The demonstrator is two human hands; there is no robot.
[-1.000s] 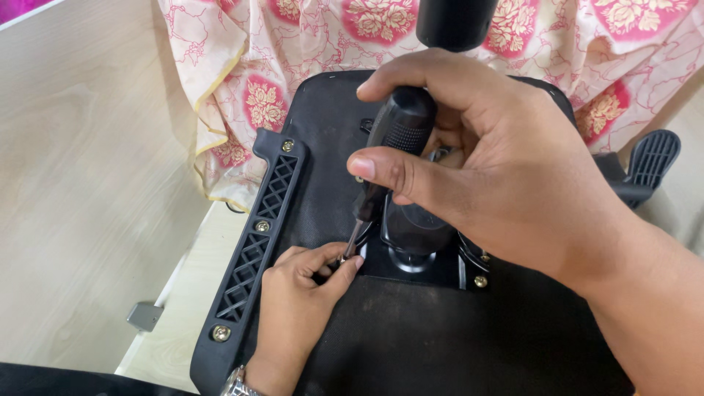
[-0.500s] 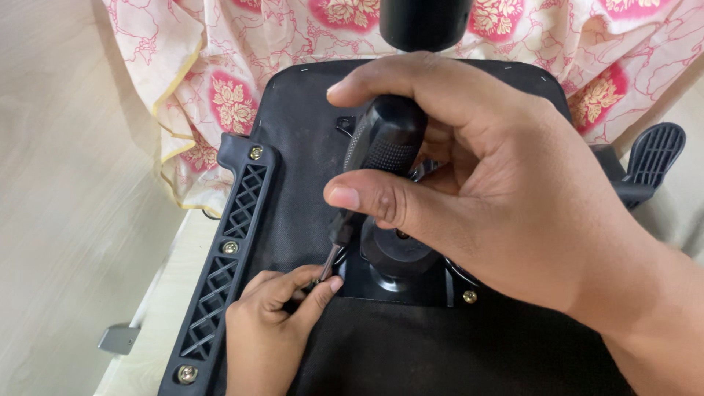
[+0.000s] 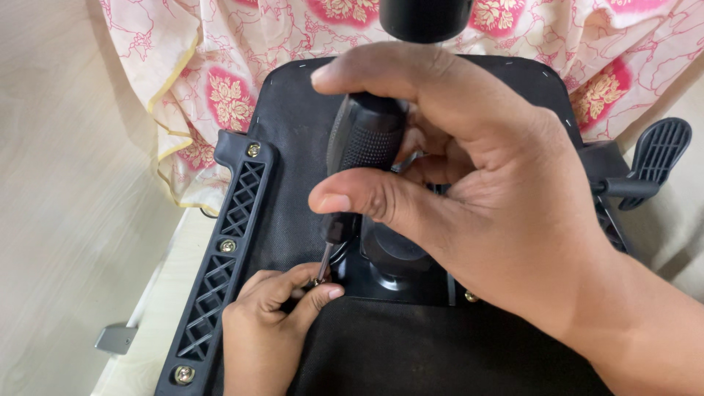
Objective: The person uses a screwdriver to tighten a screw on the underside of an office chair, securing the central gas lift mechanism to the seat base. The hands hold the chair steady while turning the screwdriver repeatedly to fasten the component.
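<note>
Black rubber handle of the screwdriver sits wrapped in the right hand, thumb pressed across it; its shaft runs down and slightly left — tip meeting a screw at the plate edge; left hand lies nearer, fingertips pinched together at that tip; chair base underneath, on floral pink cloth; no labels visible.

The right hand comes in from the lower right, large and close to the camera, its fingers curled and thumb laid across in a closed grip. The left hand rises from the bottom edge, fingertips pinched together.
</note>
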